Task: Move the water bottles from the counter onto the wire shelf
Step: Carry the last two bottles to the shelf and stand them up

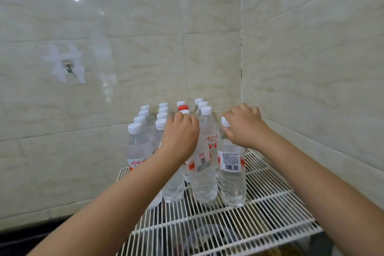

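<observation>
Both hands clamped on bottle tops: left hand (180, 133), right hand (245, 125) | set bottles (232, 172) squarely across shelf (270, 203) wires, release once steady.

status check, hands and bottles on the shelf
Left hand grips a bottle top. Right hand grips the barcode bottle by its cap. Both stand on the wire shelf. Nothing blocking.

Clear water bottles (204, 172) upright (mostly white-capped), clustered on white wire shelf (270, 199)

Clear white-capped plastic water bottles (204, 151) crowd the back of the white wire shelf (270, 199); its front grid lies bare, tiled walls (311, 58) behind and right.
</observation>
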